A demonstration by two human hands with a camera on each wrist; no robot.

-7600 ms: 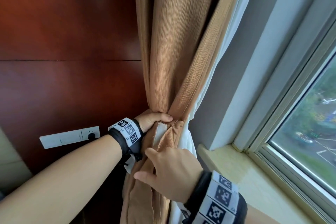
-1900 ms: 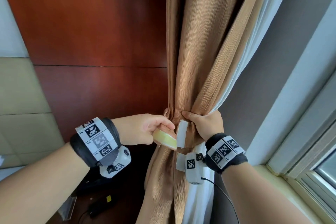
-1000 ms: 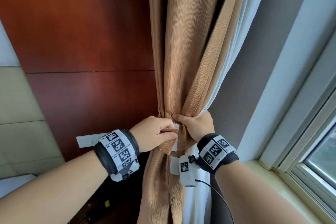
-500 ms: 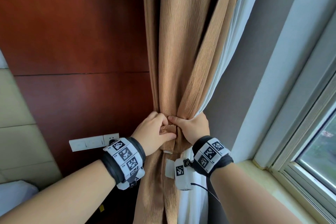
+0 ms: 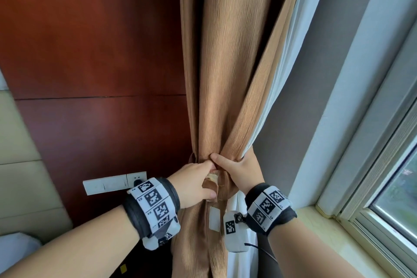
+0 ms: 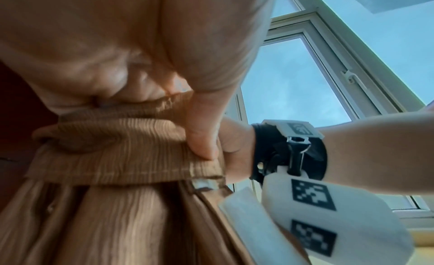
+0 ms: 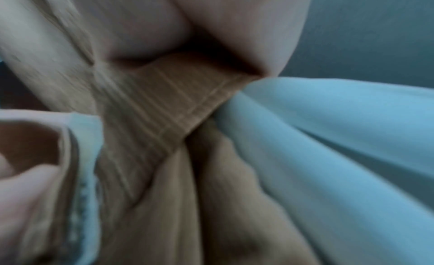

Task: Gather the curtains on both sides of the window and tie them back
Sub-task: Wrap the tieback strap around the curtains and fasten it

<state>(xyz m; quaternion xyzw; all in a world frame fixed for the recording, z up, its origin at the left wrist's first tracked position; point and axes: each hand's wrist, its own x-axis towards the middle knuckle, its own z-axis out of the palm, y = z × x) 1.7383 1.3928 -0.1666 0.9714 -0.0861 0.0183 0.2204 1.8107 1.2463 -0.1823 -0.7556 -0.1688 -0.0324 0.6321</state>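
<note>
The tan ribbed fabric curtain (image 5: 225, 74) hangs bunched into a narrow waist just left of the window (image 5: 399, 198), with a white sheer lining (image 5: 287, 47) on its window-facing side. Both hands meet at that waist, a little above the level of the window's sill.

The right hand (image 5: 240, 172), the one nearer the window, wraps its fingers round the bundle with the thumb across the front. The left hand (image 5: 193, 181), on the side away from the window, pinches the end of a matching tan fabric tie-back band (image 6: 112, 157), its thumb pressing it flat against the folds. The left wrist view shows this band lying across the front of the bundle. A small white patch (image 5: 214, 219), probably a fastener, dangles just below.

The cloth looks soft, fairly thick and light enough for one hand. Its ribs should give grip, but the lining looks slippery and could slide out on the window side. The folds would likely spread if released, so the best hold is the waist itself, squeezing every layer, with the band taken by its free end and drawn snug.
</note>
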